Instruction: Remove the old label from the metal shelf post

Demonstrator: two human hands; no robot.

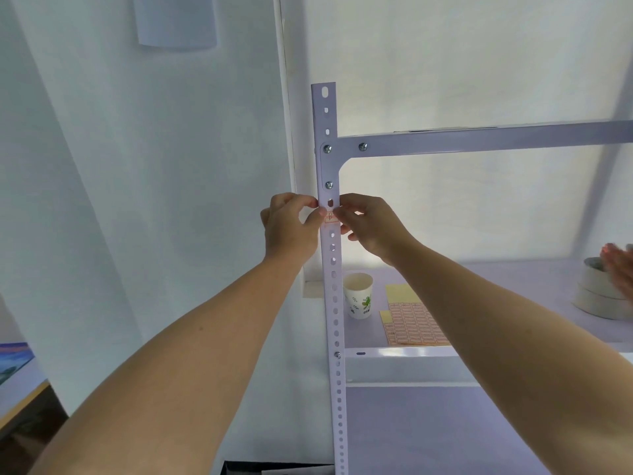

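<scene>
A white perforated metal shelf post [329,159] stands upright in the middle of the view. A small white label with red print [331,217] sticks to its front, below the lowest bracket bolt. My left hand [291,226] is on the post's left side, thumb and forefinger curled at the label's upper left edge. My right hand [371,224] is on the right side, its fingertips pinching at the label's upper right corner. The fingers hide part of the label.
On the shelf board [496,279] behind the post stand a paper cup [358,299], a sheet of small red-printed labels [414,323] over yellow backing paper, and rolls of tape [599,293]. Another person's hand [618,269] shows at the right edge. White wall to the left.
</scene>
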